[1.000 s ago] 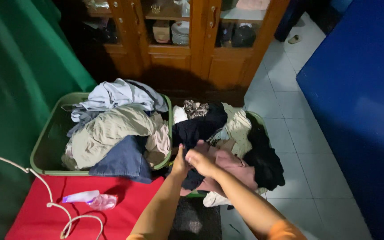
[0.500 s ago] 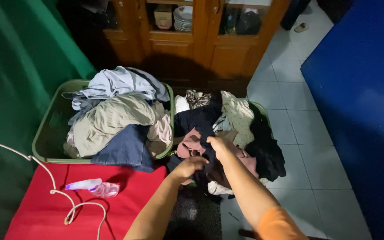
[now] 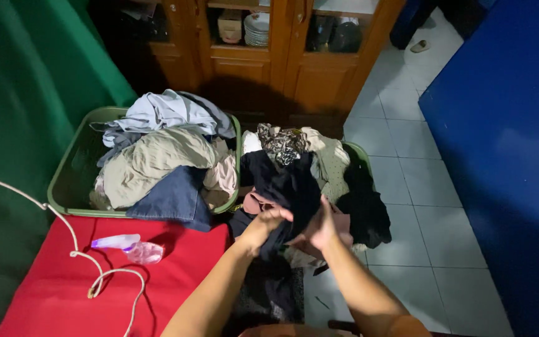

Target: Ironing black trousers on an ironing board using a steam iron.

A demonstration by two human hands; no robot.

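Observation:
Two green laundry baskets stand side by side on the floor, both heaped with clothes. My left hand [image 3: 267, 226] and my right hand [image 3: 319, 228] meet over the near side of the right basket [image 3: 360, 153]. Both grip a dark navy garment [image 3: 285, 184] that hangs down from the pile in front of me. A pink piece [image 3: 258, 201] lies beside my left hand, and a leopard-print cloth [image 3: 285, 143] sits at the top of the heap. The left basket [image 3: 73, 181] holds beige, grey and denim clothes.
A red cloth-covered surface [image 3: 63, 293] lies at lower left with a small spray bottle [image 3: 126, 246] and a white cord [image 3: 92, 274]. A green curtain [image 3: 20, 93] hangs at left, a wooden cabinet [image 3: 282, 56] behind, a blue panel [image 3: 506, 156] at right, white floor tiles [image 3: 432, 249] between.
My hands have drawn back toward me from the pile, pulling the dark garment down with them. The view has shifted slightly closer.

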